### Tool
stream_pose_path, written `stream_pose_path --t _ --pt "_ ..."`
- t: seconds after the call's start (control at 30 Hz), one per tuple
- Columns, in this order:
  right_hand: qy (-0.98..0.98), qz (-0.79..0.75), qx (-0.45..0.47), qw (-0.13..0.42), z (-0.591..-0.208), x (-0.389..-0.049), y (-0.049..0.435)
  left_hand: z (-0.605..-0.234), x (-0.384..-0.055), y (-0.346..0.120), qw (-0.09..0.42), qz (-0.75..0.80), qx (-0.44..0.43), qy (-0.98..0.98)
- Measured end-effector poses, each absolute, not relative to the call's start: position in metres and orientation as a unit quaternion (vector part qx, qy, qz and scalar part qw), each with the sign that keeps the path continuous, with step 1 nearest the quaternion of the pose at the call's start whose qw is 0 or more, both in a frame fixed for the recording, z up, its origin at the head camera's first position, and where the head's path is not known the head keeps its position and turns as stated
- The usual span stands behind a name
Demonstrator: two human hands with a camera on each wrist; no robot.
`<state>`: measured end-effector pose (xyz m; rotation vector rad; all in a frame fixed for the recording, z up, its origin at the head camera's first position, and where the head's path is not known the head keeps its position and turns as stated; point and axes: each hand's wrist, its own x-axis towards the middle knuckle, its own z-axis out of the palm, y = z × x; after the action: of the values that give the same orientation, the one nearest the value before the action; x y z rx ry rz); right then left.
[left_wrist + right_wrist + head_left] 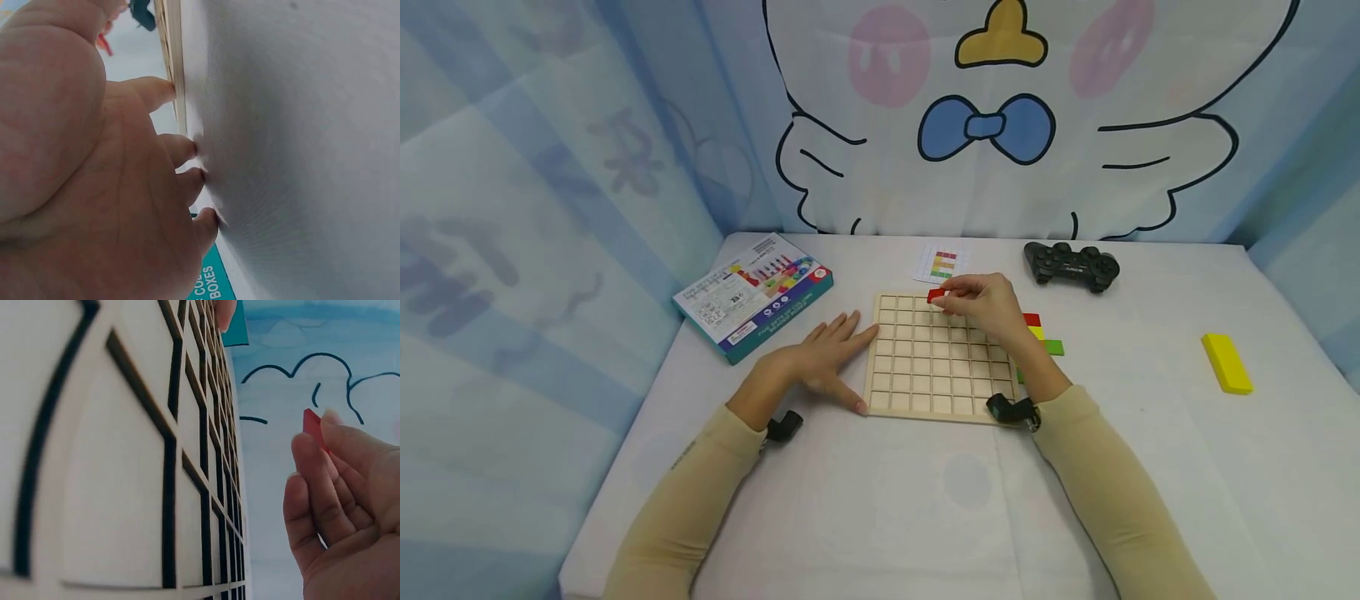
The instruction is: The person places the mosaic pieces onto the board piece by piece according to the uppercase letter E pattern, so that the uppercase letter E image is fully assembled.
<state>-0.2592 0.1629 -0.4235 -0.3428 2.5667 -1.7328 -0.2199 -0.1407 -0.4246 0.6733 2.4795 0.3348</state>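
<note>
Fingers (319, 481) of a person's right hand (985, 307) pinch a small red block (935, 295) at the far edge of a gridded wooden board (922, 365)

From where I stand, the red block is held up, thumb on one side and fingertips on the other, left of the middle of that edge; the left hand (820, 354) lies spread and holds nothing, its thumb at the board's near left corner and its index finger against the left side, while red, yellow and green pieces (1054, 347) peek out beside the right wrist, a colour-patterned card (943, 265) and a black game controller (1072, 267) sit beyond, and a printed box (756, 292) rests to the left
</note>
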Motion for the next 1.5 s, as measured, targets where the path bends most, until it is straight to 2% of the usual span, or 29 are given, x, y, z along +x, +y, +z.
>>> stream_pose_path --t 0.33,1.5 --pt "0.871 -0.471 -0.136 0.039 -0.437 -0.264 0.151 -0.427 -0.219 -0.142 0.27 0.132 0.244 0.922" --pt "0.913 -0.372 -0.16 0.049 -0.436 -0.271 0.143 -0.425 -0.219 -0.14 0.276 0.131 0.242 0.921"
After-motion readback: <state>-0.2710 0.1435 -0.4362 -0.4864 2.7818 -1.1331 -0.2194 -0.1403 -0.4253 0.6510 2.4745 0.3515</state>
